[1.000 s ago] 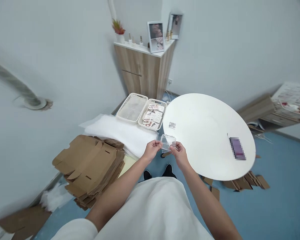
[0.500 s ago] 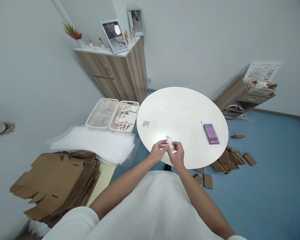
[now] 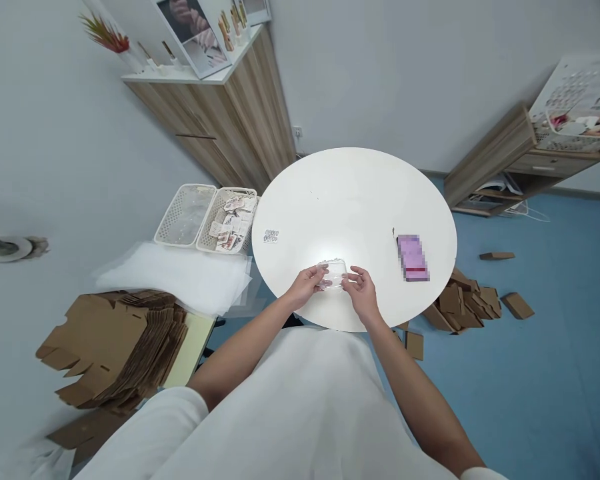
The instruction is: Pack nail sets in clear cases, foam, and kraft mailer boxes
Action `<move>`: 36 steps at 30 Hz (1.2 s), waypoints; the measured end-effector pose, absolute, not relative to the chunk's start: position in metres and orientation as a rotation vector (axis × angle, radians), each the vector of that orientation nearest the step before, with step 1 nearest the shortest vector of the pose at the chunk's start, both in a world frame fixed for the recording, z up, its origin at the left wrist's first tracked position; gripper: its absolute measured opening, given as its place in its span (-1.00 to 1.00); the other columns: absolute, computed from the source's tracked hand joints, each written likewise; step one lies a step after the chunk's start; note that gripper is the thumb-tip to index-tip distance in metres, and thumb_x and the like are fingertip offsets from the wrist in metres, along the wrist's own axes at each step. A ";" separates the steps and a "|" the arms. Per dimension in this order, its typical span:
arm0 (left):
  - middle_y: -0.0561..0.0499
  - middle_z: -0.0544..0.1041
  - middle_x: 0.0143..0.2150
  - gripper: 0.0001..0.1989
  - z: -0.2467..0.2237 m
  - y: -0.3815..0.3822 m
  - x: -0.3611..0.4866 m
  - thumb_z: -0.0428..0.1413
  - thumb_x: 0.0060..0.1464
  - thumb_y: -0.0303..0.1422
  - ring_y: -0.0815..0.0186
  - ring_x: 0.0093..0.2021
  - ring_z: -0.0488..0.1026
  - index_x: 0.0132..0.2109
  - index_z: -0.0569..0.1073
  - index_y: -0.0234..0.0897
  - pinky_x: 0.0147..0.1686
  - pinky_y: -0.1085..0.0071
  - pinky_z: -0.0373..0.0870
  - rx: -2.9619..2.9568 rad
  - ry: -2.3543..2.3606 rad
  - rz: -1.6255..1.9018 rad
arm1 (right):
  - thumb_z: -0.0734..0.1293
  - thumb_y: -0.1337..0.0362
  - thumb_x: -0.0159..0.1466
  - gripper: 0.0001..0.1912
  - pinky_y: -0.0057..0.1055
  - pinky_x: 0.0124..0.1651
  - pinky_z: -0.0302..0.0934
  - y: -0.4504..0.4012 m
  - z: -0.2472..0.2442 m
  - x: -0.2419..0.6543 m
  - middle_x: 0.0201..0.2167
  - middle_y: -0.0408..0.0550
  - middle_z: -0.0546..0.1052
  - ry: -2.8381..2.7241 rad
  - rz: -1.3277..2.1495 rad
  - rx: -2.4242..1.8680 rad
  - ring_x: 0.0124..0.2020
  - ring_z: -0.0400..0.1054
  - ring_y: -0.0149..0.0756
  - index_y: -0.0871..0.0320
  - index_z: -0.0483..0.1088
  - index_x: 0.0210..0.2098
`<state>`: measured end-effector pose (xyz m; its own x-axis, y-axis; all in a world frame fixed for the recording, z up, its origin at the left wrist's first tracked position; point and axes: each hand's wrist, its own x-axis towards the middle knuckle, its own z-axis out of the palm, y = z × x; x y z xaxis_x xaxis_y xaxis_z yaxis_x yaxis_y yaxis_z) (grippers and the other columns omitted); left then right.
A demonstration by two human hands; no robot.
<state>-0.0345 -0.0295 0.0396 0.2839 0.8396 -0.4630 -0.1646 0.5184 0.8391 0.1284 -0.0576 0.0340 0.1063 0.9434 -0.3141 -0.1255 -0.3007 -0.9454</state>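
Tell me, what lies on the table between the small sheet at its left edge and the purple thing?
Only bare white table, in the head view; the hands hold a clear box nearer its front edge.

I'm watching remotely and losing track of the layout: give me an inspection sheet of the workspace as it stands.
Surface: round white table, mostly bare.
Job's things: small clear plastic case, held over the table's near edge.
Clutter: small printed sheet and blurred purple item on the table.
Grippers: left hand and right hand each pinch one end of the case.
Cables: nothing seen.
Surroundings: two white baskets, one with printed packets; white foam sheets; stack of flat cartons; cardboard scraps on the blue floor; wooden cabinet.
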 end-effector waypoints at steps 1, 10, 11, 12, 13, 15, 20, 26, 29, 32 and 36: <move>-0.15 0.39 -0.08 -0.48 0.040 -0.028 -0.034 0.09 -0.07 -0.08 0.33 -0.26 0.43 0.00 0.36 -0.28 -0.22 0.34 0.33 0.815 1.081 0.748 | 0.36 0.14 -0.02 -0.54 -0.26 -0.22 0.25 -0.057 0.033 0.132 -0.28 -0.08 0.40 -0.805 1.433 -1.388 -0.37 0.33 -0.36 0.08 0.22 -0.14; -0.11 0.32 0.02 -0.05 0.048 -0.018 -0.030 0.33 -0.44 -0.29 0.21 -0.10 0.31 0.18 0.15 -0.12 -0.13 0.31 0.27 1.594 1.168 0.670 | 0.35 0.14 0.00 -0.67 -0.31 -0.23 0.27 -0.061 0.029 0.145 -0.32 -0.18 0.30 -0.700 1.407 -1.413 -0.42 0.31 -0.45 0.08 0.24 -0.28; -0.10 0.35 -0.01 -0.11 0.048 -0.016 -0.028 0.31 -0.40 -0.29 0.21 -0.12 0.32 0.16 0.18 -0.14 -0.14 0.31 0.28 1.613 1.173 0.667 | 0.34 0.13 0.01 -0.66 -0.30 -0.22 0.27 -0.062 0.028 0.146 -0.31 -0.16 0.30 -0.727 1.402 -1.428 -0.41 0.32 -0.44 0.08 0.23 -0.26; -0.09 0.38 -0.05 -0.16 0.048 -0.014 -0.027 0.30 -0.38 -0.28 0.22 -0.15 0.33 0.14 0.22 -0.16 -0.16 0.31 0.28 1.621 1.177 0.664 | 0.34 0.12 0.02 -0.64 -0.27 -0.20 0.27 -0.062 0.028 0.147 -0.28 -0.14 0.31 -0.768 1.394 -1.442 -0.39 0.33 -0.41 0.08 0.23 -0.23; -0.09 0.40 -0.08 -0.20 0.049 -0.013 -0.026 0.30 -0.37 -0.28 0.22 -0.17 0.34 0.12 0.24 -0.17 -0.17 0.31 0.29 1.619 1.179 0.661 | 0.34 0.11 0.01 -0.60 -0.25 -0.18 0.27 -0.062 0.028 0.149 -0.24 -0.11 0.32 -0.834 1.372 -1.455 -0.35 0.33 -0.37 0.07 0.22 -0.18; -0.07 0.42 -0.11 -0.23 0.050 -0.011 -0.026 0.30 -0.39 -0.30 0.21 -0.17 0.34 0.08 0.29 -0.18 -0.17 0.30 0.28 1.591 1.170 0.655 | 0.38 0.11 -0.04 -0.46 -0.16 -0.09 0.23 -0.062 0.031 0.156 -0.07 -0.01 0.29 -1.064 1.292 -1.461 -0.17 0.32 -0.24 0.04 0.19 -0.09; -0.06 0.43 -0.10 -0.27 0.051 -0.010 -0.031 0.30 -0.42 -0.31 0.20 -0.17 0.34 0.03 0.35 -0.17 -0.14 0.30 0.27 1.546 1.123 0.626 | 0.42 0.18 -0.09 -0.37 -0.04 0.09 0.07 -0.049 0.043 0.173 0.21 0.00 0.02 -1.776 1.185 -1.293 0.17 0.01 -0.06 0.00 0.22 -0.02; -0.07 0.42 -0.09 -0.19 0.042 -0.015 -0.037 0.32 -0.47 -0.30 0.17 -0.12 0.33 0.07 0.31 -0.14 -0.15 0.30 0.28 1.497 1.142 0.646 | 0.38 0.21 -0.03 -0.51 -0.02 0.05 0.11 -0.034 0.038 0.173 0.12 0.00 0.21 -1.979 1.125 -1.261 0.13 0.10 -0.08 0.02 0.28 -0.08; -0.07 0.40 -0.09 -0.07 0.038 -0.019 -0.039 0.34 -0.50 -0.29 0.19 -0.13 0.34 0.14 0.22 -0.15 -0.15 0.30 0.29 1.487 1.149 0.647 | 0.38 0.21 -0.04 -0.54 -0.03 0.03 0.13 -0.033 0.037 0.171 0.10 0.00 0.24 -1.973 1.101 -1.273 0.11 0.13 -0.07 0.03 0.30 -0.12; -0.06 0.40 -0.13 -0.13 0.035 -0.023 -0.040 0.31 -0.42 -0.27 0.25 -0.19 0.35 0.13 0.23 -0.17 -0.17 0.31 0.30 1.484 1.154 0.648 | 0.39 0.22 -0.05 -0.58 -0.04 0.02 0.14 -0.035 0.037 0.170 0.09 -0.01 0.27 -1.915 1.117 -1.273 0.09 0.15 -0.08 0.03 0.34 -0.17; -0.03 0.40 -0.18 -0.23 0.034 -0.025 -0.039 0.29 -0.36 -0.30 0.28 -0.22 0.35 0.09 0.27 -0.16 -0.16 0.30 0.31 1.451 1.138 0.641 | 0.42 0.22 -0.13 -0.62 -0.05 0.02 0.14 -0.036 0.038 0.169 0.02 -0.02 0.35 -1.746 1.164 -1.240 0.03 0.23 -0.07 0.03 0.40 -0.27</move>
<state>-0.0387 -0.0252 0.0342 0.3860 0.8992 -0.2059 0.2900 0.0936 0.9524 0.1688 -0.0362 0.0385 -0.3060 0.9514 0.0357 0.3326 0.1420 -0.9323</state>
